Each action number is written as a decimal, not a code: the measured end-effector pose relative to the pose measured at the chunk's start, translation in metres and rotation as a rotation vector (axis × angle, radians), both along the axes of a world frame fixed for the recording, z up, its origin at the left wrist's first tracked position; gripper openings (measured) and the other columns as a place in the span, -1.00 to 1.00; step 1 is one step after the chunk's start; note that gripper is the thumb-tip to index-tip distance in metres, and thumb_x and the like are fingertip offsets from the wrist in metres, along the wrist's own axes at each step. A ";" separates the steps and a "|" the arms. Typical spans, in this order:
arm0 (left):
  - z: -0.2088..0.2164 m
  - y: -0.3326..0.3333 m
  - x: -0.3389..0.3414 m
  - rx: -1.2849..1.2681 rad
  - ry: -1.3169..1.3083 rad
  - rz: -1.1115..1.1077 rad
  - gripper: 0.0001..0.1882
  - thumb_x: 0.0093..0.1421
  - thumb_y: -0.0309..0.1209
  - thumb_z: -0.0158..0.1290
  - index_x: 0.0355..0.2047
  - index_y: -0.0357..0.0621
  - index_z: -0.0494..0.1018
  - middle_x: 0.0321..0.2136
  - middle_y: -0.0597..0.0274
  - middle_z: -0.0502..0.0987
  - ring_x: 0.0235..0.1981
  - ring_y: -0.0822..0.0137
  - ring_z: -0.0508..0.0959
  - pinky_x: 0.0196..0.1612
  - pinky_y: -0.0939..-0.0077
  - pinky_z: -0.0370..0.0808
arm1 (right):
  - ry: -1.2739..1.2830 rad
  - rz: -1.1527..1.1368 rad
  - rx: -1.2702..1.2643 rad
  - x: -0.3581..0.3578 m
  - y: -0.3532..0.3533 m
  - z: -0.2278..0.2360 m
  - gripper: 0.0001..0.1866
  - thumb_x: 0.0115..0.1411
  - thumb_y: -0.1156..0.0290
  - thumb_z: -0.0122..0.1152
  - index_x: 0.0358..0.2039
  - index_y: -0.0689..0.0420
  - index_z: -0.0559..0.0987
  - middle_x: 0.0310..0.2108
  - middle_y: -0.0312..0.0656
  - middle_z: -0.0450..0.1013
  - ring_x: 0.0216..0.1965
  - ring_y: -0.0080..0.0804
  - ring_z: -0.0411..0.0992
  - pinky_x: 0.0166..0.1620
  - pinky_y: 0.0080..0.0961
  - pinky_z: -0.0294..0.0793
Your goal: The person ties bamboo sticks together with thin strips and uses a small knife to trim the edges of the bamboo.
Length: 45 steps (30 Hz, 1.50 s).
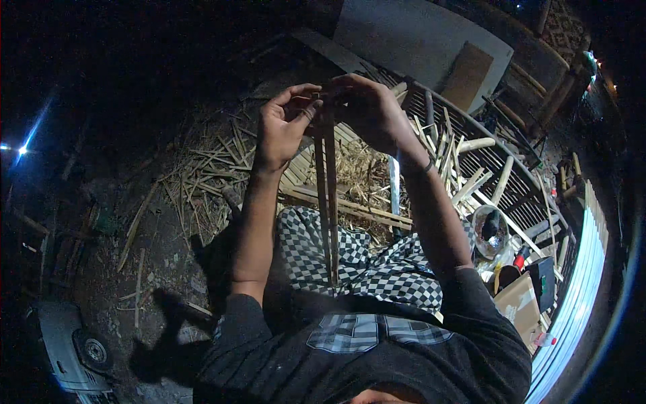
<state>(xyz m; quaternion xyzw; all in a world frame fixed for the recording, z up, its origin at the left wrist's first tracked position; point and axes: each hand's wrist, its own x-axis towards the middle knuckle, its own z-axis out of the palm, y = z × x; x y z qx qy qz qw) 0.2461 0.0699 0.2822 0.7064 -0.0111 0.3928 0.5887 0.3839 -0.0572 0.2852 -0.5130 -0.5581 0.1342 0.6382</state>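
Two long, thin bamboo strips (332,195) hang side by side from my raised hands toward my lap, their lower ends close together. My left hand (286,128) pinches their upper ends between thumb and curled fingers. Right beside it, my right hand (377,111) is bent over the same ends with its fingers closed; these lie in deep shadow, so the exact grip is hard to see. Below the hands are my checkered trousers (397,276). Across the front of my knees lie some longer bamboo slats (356,210).
Loose split bamboo (202,172) and shavings (356,161) litter the ground ahead and left. At right stands a slatted bamboo bench (518,178) bearing sticks, a clear round container (490,230) and a cardboard box (519,303). Pale long strips (579,296) line the far right.
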 end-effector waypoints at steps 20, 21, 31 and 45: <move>-0.002 0.002 0.004 -0.032 0.041 0.020 -0.82 0.11 -0.55 0.18 -0.24 -0.17 0.52 -0.27 0.29 0.56 -0.25 0.52 0.51 -0.15 0.58 0.47 | 0.143 -0.115 -0.103 0.005 0.010 -0.024 -0.57 0.02 0.42 0.39 -0.12 0.34 0.51 -0.25 -0.20 0.55 -0.27 -0.56 0.46 -0.18 -0.56 0.50; -0.004 0.006 0.005 0.047 0.042 0.043 -0.82 0.11 -0.56 0.18 -0.25 -0.17 0.53 -0.28 0.30 0.57 -0.25 0.52 0.52 -0.14 0.58 0.47 | 0.078 -0.097 -0.063 0.009 0.011 -0.024 -0.58 0.02 0.42 0.39 -0.13 0.35 0.52 -0.26 -0.20 0.55 -0.28 -0.57 0.46 -0.18 -0.56 0.50; 0.008 -0.005 0.001 0.209 -0.038 0.238 -0.83 0.08 -0.52 0.22 -0.28 -0.21 0.58 -0.36 0.27 0.61 -0.32 0.52 0.56 -0.22 0.61 0.49 | -0.178 -0.126 -0.082 0.014 0.009 -0.005 -0.68 0.05 0.40 0.36 -0.22 0.32 0.57 -0.31 -0.21 0.57 -0.30 -0.61 0.44 -0.19 -0.58 0.48; 0.001 -0.001 -0.007 0.084 0.080 0.034 -0.81 0.13 -0.54 0.15 -0.21 -0.19 0.54 -0.26 0.26 0.58 -0.24 0.49 0.54 -0.10 0.57 0.47 | -0.072 -0.022 -0.018 0.037 0.010 -0.047 -0.65 0.04 0.45 0.34 -0.16 0.31 0.53 -0.26 -0.15 0.56 -0.19 -0.49 0.47 -0.10 -0.51 0.48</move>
